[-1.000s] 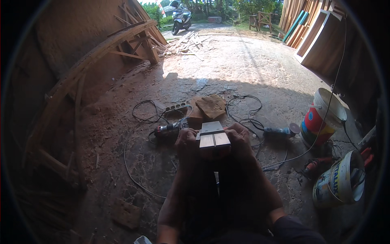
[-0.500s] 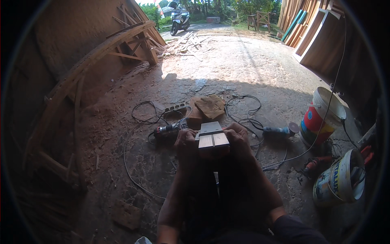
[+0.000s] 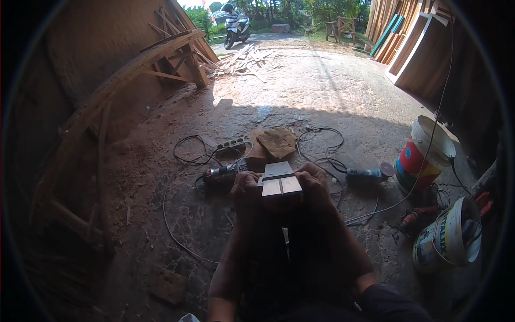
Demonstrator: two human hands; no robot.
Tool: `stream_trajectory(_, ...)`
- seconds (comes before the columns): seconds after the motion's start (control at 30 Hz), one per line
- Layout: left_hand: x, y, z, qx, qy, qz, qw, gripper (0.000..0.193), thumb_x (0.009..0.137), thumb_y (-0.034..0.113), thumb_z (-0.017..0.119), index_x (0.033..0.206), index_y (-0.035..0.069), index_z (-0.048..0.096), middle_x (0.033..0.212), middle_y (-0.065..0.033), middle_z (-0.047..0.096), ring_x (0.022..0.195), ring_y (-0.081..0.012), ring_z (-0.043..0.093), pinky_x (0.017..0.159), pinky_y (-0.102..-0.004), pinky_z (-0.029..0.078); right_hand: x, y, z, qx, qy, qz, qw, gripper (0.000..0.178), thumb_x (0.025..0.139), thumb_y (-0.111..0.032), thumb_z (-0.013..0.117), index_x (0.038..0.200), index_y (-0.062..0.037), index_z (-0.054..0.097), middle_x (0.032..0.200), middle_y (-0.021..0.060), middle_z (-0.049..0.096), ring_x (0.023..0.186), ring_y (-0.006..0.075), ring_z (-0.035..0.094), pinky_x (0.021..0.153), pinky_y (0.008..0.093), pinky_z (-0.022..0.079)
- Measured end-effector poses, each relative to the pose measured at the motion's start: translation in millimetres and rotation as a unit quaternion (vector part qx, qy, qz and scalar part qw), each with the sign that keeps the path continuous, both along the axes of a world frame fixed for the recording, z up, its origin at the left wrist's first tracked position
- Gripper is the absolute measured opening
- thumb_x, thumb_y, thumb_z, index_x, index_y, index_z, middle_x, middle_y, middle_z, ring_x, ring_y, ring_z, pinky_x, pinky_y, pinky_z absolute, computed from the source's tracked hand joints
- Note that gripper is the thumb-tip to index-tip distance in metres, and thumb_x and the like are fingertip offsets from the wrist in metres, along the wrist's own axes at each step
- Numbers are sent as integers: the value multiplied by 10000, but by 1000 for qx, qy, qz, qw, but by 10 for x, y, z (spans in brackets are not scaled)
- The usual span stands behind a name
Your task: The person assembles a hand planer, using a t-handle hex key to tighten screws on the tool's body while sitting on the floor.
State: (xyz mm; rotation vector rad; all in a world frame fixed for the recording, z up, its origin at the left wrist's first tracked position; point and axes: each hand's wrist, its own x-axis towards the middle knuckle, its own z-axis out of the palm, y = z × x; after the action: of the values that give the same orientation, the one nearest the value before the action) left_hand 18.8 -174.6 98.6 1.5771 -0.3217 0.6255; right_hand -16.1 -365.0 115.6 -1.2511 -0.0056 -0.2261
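An electric hand planer [image 3: 282,187] is held between my hands, its flat metal sole turned up, with a groove and a dark crosswise slot showing. My left hand [image 3: 245,184] is closed around its left side, and my right hand [image 3: 315,183] grips the right side, fingers near the slot. The planer's body below the sole is dark and mostly hidden. Just beyond it lies a rough brown slab [image 3: 277,141]. A red and silver power tool [image 3: 217,171] rests on the floor left of my left hand. To the right of my right hand lies a blue angle grinder [image 3: 369,173].
Cables loop around a power strip [image 3: 232,143]. Two buckets, one red and white [image 3: 410,160] and one white [image 3: 437,244], stand at the right by a red drill-like tool [image 3: 412,219]. A wooden bench [image 3: 115,80] runs along the left; boards [image 3: 394,40] lean at far right.
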Motion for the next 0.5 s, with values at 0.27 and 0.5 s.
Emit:
stream_trajectory(0.27, -95, -35, 145, -9, -16, -19, 1000, 198, 957, 69, 444, 820, -12, 562, 809, -138, 643, 779, -223, 639, 740, -357, 509, -7, 33, 71, -15, 13, -25, 999, 101, 840, -91, 565, 798, -7, 600, 688, 2, 565, 611, 60, 495, 531, 240, 414)
stream_trajectory(0.5, -82, -64, 131, -10, -1, -5, 1000, 176, 934, 52, 458, 814, -12, 570, 800, -138, 646, 756, -227, 643, 724, -353, 512, 10, 19, 44, 3, 8, -24, 1000, 94, 839, -84, 550, 785, -14, 583, 664, -7, 535, 580, 58, 476, 507, 240, 404)
